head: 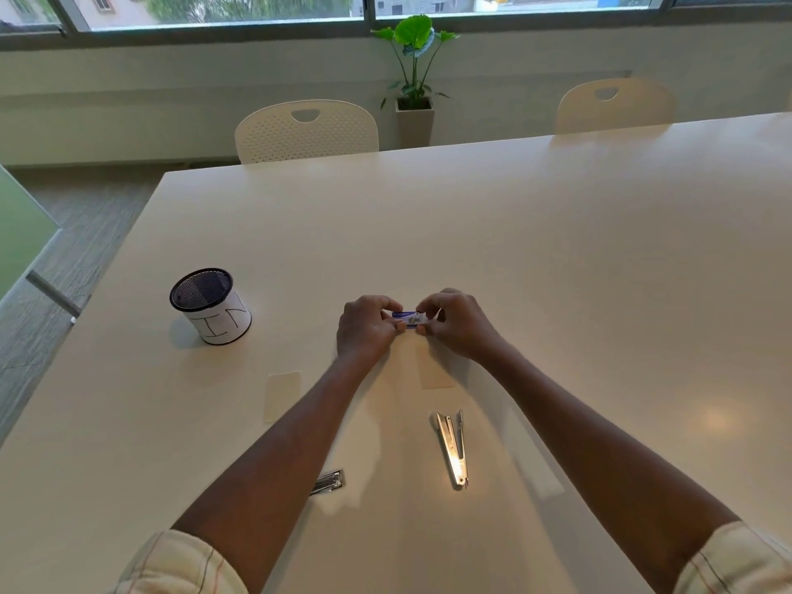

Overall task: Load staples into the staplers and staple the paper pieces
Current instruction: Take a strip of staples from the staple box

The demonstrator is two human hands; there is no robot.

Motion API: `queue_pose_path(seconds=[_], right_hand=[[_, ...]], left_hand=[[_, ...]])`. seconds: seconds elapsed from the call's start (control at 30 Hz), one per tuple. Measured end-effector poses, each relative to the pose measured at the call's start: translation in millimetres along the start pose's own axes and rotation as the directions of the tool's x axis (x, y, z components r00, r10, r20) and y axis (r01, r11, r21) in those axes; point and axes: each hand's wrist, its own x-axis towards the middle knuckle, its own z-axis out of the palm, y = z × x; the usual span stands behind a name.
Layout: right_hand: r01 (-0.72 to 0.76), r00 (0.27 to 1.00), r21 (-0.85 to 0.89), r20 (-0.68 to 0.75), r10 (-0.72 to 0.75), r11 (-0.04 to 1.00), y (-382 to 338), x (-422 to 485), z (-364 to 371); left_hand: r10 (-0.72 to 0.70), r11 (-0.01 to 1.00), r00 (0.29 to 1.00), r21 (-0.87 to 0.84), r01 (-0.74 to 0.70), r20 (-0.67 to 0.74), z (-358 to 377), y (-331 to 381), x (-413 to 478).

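Toward the middle of the bench [514,233], a small blue-and-white staple box [410,319] sits pinched between both hands. The left hand [368,325] grips its left end and the right hand [454,323] its right end, fingers [422,329] curled tight on it; whether it rests on the surface or is lifted clear cannot be told. The box looks like thin printed card, too small to read. Judging by the grip, the step in hand is opening the box to get a strip of staples out. The next move would call for a careful pull on the flap or tray so the strips do not spill.

Nearer the front edge, an opened metal stapler [452,450] lies with its arms spread in a narrow V, ready for loading. A second metal stapler [328,482] lies left of it, partly hidden by the left forearm. Two pale paper pieces [283,396] lie flat, one under the right wrist. A black mesh cup [210,306] wrapped in white paper stands toward the left edge.
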Motion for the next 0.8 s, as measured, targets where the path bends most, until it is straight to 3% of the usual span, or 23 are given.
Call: queue_pose_path(seconds=[0.57,0.8], right_hand=[[0.063,0.998,-0.120,0.024,-0.061,0.991,6,-2,-5],[0.008,1.000,-0.035,0.016,-0.008,0.999,8,1,-8]], left_hand=[[0.022,1.000,1.000,-0.013,-0.022,0.004,-1,-10,2],[0.021,1.000,1.000,-0.011,-0.021,0.020,-2,-11,3]])
